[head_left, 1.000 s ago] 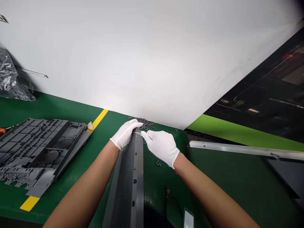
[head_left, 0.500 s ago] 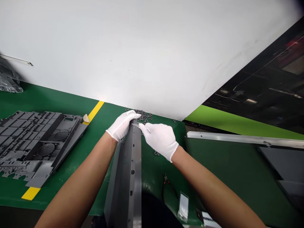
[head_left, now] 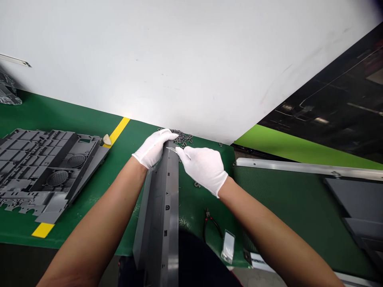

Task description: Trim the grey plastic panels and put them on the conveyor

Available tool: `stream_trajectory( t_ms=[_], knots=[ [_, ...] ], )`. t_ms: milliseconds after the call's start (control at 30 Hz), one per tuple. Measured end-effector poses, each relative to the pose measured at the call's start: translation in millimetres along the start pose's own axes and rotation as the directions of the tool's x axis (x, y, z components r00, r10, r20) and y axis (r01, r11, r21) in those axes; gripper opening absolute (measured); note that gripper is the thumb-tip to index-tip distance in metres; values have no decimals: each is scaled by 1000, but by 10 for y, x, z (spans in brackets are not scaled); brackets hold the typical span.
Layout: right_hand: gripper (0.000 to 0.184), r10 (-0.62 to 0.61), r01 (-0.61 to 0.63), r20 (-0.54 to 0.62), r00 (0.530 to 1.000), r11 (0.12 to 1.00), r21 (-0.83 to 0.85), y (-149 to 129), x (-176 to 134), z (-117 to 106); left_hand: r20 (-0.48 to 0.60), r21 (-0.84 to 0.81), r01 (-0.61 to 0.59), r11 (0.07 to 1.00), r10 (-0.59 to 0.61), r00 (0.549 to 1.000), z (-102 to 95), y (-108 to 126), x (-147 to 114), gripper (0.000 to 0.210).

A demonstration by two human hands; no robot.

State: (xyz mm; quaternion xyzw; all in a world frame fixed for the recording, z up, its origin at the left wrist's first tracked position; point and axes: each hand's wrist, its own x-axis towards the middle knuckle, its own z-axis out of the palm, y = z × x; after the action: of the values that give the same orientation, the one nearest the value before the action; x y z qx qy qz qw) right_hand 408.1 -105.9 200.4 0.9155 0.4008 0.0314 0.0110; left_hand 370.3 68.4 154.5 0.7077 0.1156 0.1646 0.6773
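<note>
A long grey plastic panel [head_left: 172, 207] stands on its edge and runs away from my body across the green bench. My left hand [head_left: 154, 148], in a white glove, is closed around its far end, with the thumb over the top. In my white-gloved right hand [head_left: 205, 165] is a small knife [head_left: 171, 149], gripped between thumb and fingers. Its thin pointed blade lies at the panel's edge near the far end; whether it touches cannot be told. Just beyond both hands lies a heap of small grey plastic pieces [head_left: 184, 137].
Ribbed grey panels [head_left: 56, 159] lie stacked on the left, a pale wedge [head_left: 107, 140] at their corner. Pliers [head_left: 208, 217] and a clear-and-white small box [head_left: 228, 246] lie near my right forearm. A green conveyor belt [head_left: 278, 211] runs on the right. A white board [head_left: 179, 59] borders the bench behind.
The whole scene sits slightly higher in the picture, as the camera has tilted down. Both hands and the knife keep nearly the same place on the panel.
</note>
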Motion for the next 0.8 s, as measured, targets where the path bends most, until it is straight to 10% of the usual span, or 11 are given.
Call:
stream_trajectory(
  t_ms=[567,800],
  knots=[
    [68,-73,74,-24,997,995,60,-47,-219,25,-23,-201,88,976,-94,995,-33,22,-11,38],
    [61,97,-83,-29,995,946,312,51,-146,39,5,-106,28,994,-28,1000,-21,-13,10,34]
  ],
)
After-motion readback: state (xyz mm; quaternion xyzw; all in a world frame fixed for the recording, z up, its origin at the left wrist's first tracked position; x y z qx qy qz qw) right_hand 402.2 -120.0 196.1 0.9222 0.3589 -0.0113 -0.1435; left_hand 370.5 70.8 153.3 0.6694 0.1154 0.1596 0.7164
